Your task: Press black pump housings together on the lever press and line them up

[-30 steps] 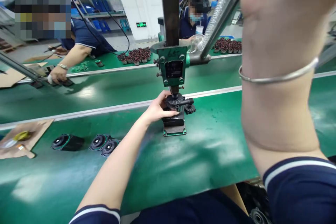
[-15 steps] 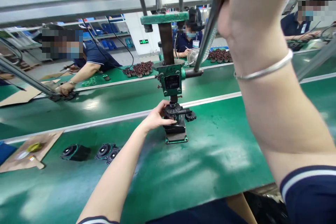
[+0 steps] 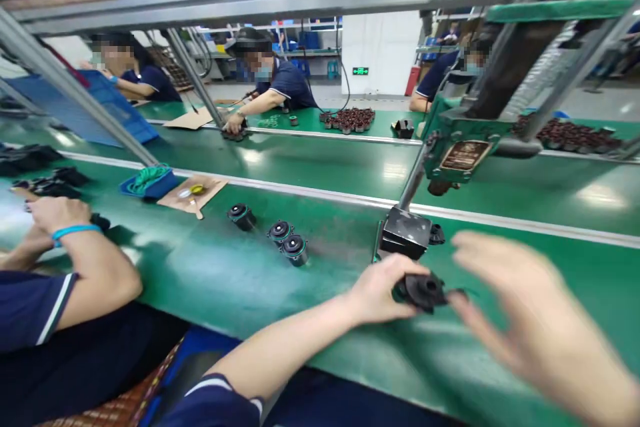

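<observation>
My left hand (image 3: 383,290) grips a black round pump housing (image 3: 424,289) just above the green bench, in front of the press base (image 3: 406,232). My right hand (image 3: 515,310) is blurred by motion, fingers spread, close to the right of the housing and holding nothing. The green hand press (image 3: 463,140) stands behind, its ram raised off the empty black fixture.
Three black housings (image 3: 280,239) lie on the green mat (image 3: 225,273) to the left. A co-worker's arm with a blue wristband (image 3: 75,231) rests at far left. Cardboard and a blue tray (image 3: 150,181) sit beyond. Other people work across the conveyor near piles of copper-wound parts (image 3: 350,119).
My right hand has let go of the press lever and come down beside the housing. My left hand has lifted the housing off the fixture toward me. The view swung left.
</observation>
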### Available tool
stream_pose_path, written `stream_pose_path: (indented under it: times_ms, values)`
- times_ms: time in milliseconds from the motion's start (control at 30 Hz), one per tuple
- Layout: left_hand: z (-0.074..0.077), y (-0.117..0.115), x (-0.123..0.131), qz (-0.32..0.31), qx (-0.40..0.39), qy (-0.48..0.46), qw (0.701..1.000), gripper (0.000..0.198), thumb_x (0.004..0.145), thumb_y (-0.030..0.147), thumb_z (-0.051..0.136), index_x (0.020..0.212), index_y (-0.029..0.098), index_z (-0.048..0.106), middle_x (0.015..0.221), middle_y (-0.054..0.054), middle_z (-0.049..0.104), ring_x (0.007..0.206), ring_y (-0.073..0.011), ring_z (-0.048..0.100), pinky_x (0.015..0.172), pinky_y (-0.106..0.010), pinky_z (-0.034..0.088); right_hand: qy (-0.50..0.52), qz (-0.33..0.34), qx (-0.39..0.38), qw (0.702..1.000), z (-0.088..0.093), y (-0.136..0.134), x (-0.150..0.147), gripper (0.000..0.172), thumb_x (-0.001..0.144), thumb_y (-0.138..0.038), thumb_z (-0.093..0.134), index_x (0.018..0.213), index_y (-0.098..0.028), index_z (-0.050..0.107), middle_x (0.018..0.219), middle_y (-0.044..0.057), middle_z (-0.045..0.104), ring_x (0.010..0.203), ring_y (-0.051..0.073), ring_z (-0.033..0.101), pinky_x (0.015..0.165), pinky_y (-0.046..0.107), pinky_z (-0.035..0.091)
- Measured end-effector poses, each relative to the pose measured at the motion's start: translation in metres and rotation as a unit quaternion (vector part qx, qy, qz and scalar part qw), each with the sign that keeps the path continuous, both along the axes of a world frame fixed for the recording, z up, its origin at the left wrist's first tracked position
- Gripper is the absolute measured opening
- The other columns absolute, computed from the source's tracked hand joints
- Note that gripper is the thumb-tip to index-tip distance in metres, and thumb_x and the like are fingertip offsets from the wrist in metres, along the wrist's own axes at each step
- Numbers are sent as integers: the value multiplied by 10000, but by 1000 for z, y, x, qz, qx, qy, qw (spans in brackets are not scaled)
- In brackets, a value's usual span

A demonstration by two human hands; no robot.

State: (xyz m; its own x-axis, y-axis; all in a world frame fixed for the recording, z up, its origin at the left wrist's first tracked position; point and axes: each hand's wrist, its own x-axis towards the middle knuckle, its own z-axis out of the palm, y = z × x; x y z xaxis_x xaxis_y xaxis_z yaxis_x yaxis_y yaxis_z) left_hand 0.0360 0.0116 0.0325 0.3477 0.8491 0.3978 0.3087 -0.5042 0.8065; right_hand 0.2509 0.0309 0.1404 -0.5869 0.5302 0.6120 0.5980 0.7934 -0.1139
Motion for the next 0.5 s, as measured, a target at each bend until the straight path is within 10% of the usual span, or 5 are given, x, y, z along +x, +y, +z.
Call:
stream_pose_path:
  times_ms: [100,200,367,500]
  values:
    - [-47,-31,31,23,-58,13,998,685,646,342,785,1258,286,483,1175,-92,624,1123,-300,601,965,-445,516,-81,9,84,993,-97,-43,-9,429,823,-405,527,1197,-194,545,1247,102,536,1105,185,552,869,376,528]
    - [-66,-37,44,5,-38,20,999,841,680,275,746,1400,252,311,1325,-146,530,1246,-312,536,1044,-463,483,-78,-55,100,990,-138,-46,-6,371,838,-403,514,1136,-191,575,1197,128,543,1045,198,560,774,331,517]
    - [-14,-28,-19,-1,55,144,988,1081,633,369,823,1455,190,145,1530,-252,233,1473,-389,149,1153,-618,256,-147,-178,139,963,-132,6,66,417,835,-501,496,1112,-217,624,1157,126,565,895,159,577,687,262,480]
    - [36,-30,-117,138,40,372,917,944,593,123,810,1398,219,326,1477,-206,401,1447,-428,213,1106,-733,130,-164,-361,147,906,-132,56,182,588,832,-660,376,1105,-219,653,1060,161,599,834,179,570,558,245,287]
